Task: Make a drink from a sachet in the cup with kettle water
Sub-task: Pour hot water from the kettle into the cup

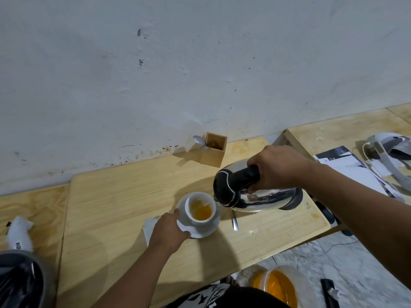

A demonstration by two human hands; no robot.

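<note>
Two hands at work over a pale wooden tabletop (124, 196). Right hand (275, 167) wrapped tight around the black handle of a steel kettle (262, 196), fingers curled under, thumb on top. Kettle lifted clear of the wood and tipped far over to the left, black lid end just beside and slightly above the cup's right rim. Thin stream hard to make out; possibly a faint line inside the cup. Left hand (170, 232) gripping the near-left edge of a white saucer (204, 230), thumb lying along the rim, fingers tucked beneath. White cup (201, 207) standing upright in the middle of that saucer, a shallow pool of orange liquid at its bottom, inner wall stained orange. Pale sachet or paper (150, 225) lying flat just left of the saucer, partly hidden by the left hand. Metal spoon (234, 221) lying on the tabletop just right of the saucer, below the kettle. Wooden box (213, 152) against the white wall behind, with a spoon and a fork leaning out of its left side. Clear tub of orange liquid (278, 285) on the floor near the bottom edge.
</note>
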